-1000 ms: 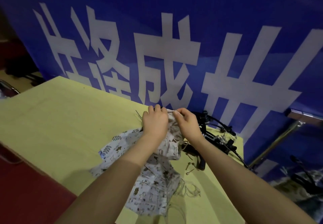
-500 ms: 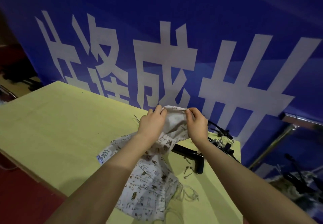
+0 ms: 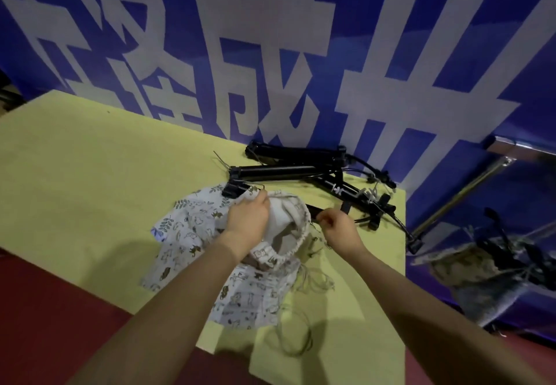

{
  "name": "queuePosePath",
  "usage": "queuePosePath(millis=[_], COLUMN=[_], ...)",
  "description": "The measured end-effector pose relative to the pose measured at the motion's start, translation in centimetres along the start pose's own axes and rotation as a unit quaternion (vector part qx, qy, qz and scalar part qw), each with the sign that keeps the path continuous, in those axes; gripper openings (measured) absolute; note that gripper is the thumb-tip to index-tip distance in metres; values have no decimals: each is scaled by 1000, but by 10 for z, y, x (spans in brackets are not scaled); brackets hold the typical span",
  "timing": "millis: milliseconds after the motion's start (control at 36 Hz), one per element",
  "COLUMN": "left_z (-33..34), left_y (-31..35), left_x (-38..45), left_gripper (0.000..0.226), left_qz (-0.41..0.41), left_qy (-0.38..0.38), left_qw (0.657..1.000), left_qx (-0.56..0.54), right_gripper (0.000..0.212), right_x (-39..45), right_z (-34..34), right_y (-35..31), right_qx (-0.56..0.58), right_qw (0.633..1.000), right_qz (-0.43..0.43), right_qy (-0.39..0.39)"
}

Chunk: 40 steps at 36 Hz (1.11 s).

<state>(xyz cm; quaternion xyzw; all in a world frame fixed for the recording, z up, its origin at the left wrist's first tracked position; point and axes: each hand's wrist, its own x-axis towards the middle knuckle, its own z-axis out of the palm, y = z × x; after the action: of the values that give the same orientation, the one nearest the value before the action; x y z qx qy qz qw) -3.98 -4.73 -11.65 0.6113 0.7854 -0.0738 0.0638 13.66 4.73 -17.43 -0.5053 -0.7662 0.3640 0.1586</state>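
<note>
The printed cloth (image 3: 186, 234) lies on the table (image 3: 90, 159), its elastic opening held wide from left to right between the 2 hands. The left hand (image 3: 246, 219) grips the far rim and the right hand (image 3: 340, 228) pinches the right rim. The black hangers (image 3: 288, 171) lie just beyond, nearer the right hand.

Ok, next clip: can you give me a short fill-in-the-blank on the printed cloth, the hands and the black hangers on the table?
1. The person's ____ hand, whose forearm crosses over the white cloth printed with small animals and leaves, grips its gathered rim.
2. The black bar-shaped hangers lie on the pale yellow table, ____ the cloth and the banner.
3. The large banner behind the table is ____ with white characters.

Missing words: left; between; blue.
</note>
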Motion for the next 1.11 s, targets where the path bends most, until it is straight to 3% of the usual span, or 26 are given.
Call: queuePosePath(millis=[194, 278, 417, 583, 778, 889, 972, 1111], left_z=[15, 20, 25, 29, 24, 20, 17, 8], left_y=[2, 0, 1, 5, 13, 15, 16, 15], left_x=[1, 3, 5, 4, 6, 9, 11, 13], left_gripper=[57, 56, 54, 51, 56, 55, 58, 64], left_qz=[-33, -44, -23, 4, 26, 31, 38, 14], left_qy=[-1, 1, 30, 59, 47, 35, 26, -3], left_qw=[999, 999, 998, 994, 990, 988, 986, 970], left_qx=[-9, -27, -50, -87, -131, -147, -159, -244], right_gripper=[21, 26, 16, 18, 5, 18, 15, 8], right_x=[-5, -8, -9, -17, -24, -18, -14, -9], right_z=[29, 38, 44, 43, 12, -8, -19, -16], right_y=[32, 39, 44, 46, 29, 6, -18, -54], right_qx=[-160, -191, -182, -160, 7, 62, 118, 171], right_qw=[977, 970, 975, 982, 1000, 990, 976, 970], right_qz=[-16, -13, -17, -19, -19, -54, -84, -134], right_qy=[-137, -148, -128, -103, 16, 113, 162, 113])
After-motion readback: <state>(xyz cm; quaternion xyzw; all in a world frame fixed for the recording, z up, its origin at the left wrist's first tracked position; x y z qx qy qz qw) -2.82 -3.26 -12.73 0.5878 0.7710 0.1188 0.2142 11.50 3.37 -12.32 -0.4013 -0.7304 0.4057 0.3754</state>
